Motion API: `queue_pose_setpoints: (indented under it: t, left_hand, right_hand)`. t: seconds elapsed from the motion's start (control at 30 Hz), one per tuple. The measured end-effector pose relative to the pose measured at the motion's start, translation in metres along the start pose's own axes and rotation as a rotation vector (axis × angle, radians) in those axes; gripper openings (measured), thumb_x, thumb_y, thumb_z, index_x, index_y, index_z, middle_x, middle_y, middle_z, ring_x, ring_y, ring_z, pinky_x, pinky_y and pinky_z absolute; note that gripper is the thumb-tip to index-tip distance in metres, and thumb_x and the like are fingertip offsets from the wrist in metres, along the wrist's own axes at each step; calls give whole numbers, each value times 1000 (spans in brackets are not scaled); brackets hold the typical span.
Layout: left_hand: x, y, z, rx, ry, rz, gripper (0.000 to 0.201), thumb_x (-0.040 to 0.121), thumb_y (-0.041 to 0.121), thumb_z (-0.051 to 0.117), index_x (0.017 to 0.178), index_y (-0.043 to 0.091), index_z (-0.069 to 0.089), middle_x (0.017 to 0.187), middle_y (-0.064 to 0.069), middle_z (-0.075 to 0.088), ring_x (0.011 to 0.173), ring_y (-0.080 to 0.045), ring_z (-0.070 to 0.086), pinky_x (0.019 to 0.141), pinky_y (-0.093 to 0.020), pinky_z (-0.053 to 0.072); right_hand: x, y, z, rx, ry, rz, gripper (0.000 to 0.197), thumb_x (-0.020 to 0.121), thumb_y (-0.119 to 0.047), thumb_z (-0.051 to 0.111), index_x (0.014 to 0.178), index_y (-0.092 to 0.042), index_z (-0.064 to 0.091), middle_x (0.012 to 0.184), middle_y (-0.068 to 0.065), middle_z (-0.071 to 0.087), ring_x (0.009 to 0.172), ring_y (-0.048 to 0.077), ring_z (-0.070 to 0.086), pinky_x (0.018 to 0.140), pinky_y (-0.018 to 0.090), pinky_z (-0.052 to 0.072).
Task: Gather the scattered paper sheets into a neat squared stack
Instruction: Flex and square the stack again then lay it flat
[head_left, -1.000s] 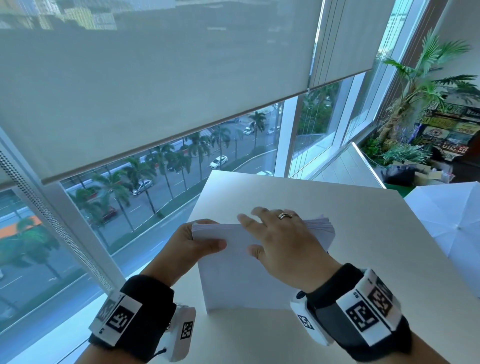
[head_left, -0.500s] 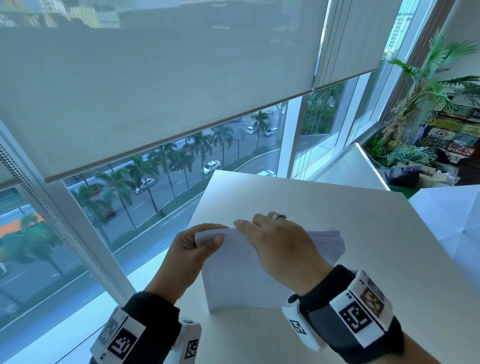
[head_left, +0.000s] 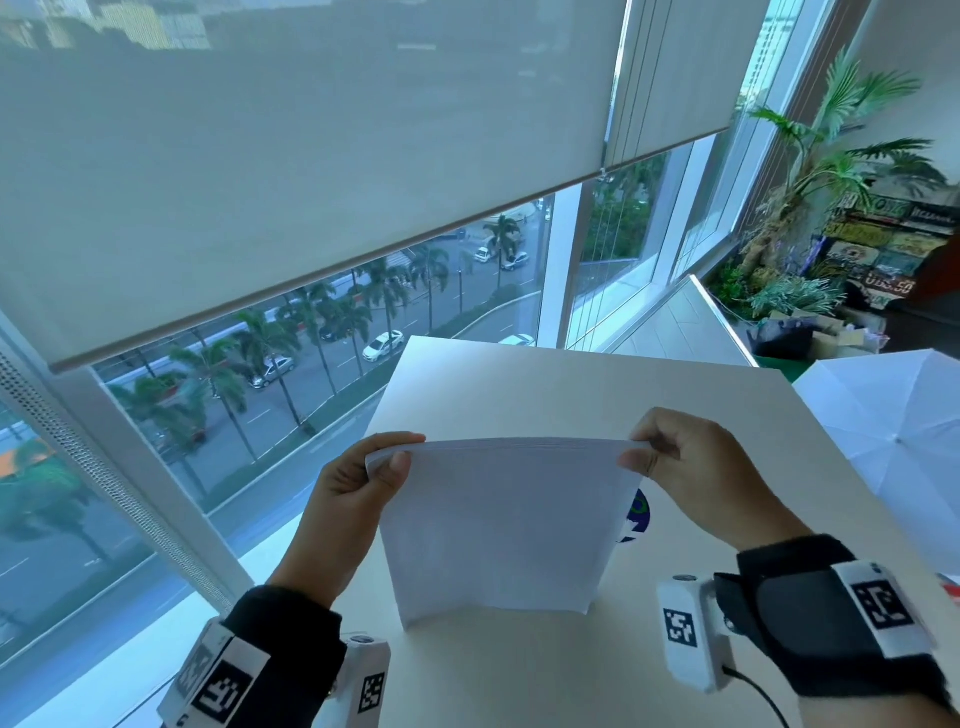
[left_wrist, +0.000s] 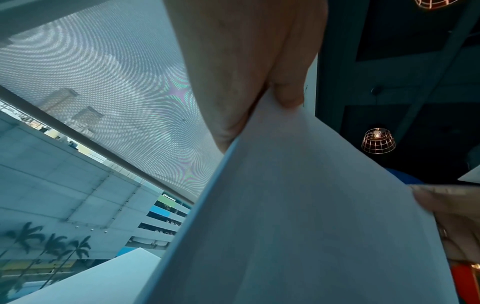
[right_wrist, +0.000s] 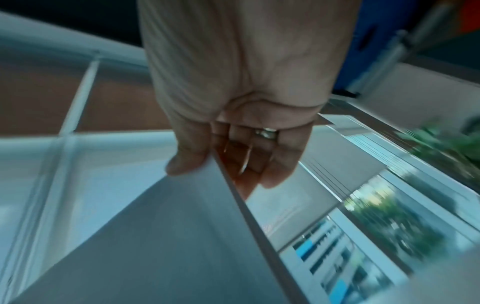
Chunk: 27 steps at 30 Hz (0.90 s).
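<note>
A stack of white paper sheets (head_left: 498, 525) stands upright on its lower edge on the white table (head_left: 571, 395). My left hand (head_left: 384, 462) pinches the stack's top left corner, thumb toward me and fingers behind. My right hand (head_left: 649, 457) pinches the top right corner the same way. In the left wrist view the paper stack (left_wrist: 298, 216) fills the lower frame under my left hand (left_wrist: 270, 98). The right wrist view is blurred and shows my right hand (right_wrist: 207, 162) with thumb and fingers either side of the paper stack (right_wrist: 166, 246).
A round blue and green sticker (head_left: 638, 514) shows on the table just behind the stack's right edge. A white umbrella (head_left: 893, 431) lies at the table's right. The window and roller blind (head_left: 311, 171) run along the left and far side. Potted plants (head_left: 821, 171) stand far right.
The stack has been tipped from lying nearly flat up onto its lower edge. My right hand moved from on top of the sheets to the top right corner.
</note>
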<state>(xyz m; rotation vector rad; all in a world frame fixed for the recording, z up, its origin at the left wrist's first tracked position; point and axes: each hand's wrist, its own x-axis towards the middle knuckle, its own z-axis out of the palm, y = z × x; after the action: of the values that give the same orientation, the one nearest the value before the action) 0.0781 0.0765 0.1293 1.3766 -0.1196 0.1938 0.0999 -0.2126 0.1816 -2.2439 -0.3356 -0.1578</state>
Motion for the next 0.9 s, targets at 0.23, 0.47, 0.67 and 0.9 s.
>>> queue_pose_setpoints:
  t: [0.23, 0.47, 0.67, 0.9]
  left_hand:
    - [-7, -1, 6, -18, 12, 6, 22, 67, 32, 74, 84, 22, 67, 67, 12, 69, 61, -1, 59, 57, -11, 48]
    - [-18, -23, 10, 290, 121, -124, 19, 83, 4, 62, 76, 21, 68, 58, 18, 70, 69, -14, 62, 57, -10, 49]
    - [-18, -9, 28, 343, 192, -42, 22, 84, 2, 60, 71, 19, 66, 61, 11, 67, 60, -9, 58, 53, -11, 44]
    - [-21, -20, 31, 341, 197, -79, 23, 82, 5, 63, 72, 25, 66, 59, 20, 70, 57, 0, 61, 56, -11, 48]
  right_hand:
    - [-11, 31, 44, 631, -175, 268, 47, 48, -30, 84, 88, -19, 63, 70, -13, 74, 66, -3, 67, 56, 8, 49]
    - [-21, 26, 73, 599, -6, 410, 21, 85, 0, 59, 72, -16, 65, 78, 5, 66, 70, 17, 61, 65, 24, 50]
    - [-19, 13, 65, 598, 177, 366, 18, 84, -1, 60, 71, -13, 64, 74, 7, 64, 67, 19, 59, 61, 24, 47]
    - [-28, 18, 66, 615, 158, 422, 19, 83, -1, 61, 73, -17, 64, 77, 5, 66, 73, 26, 61, 65, 32, 47]
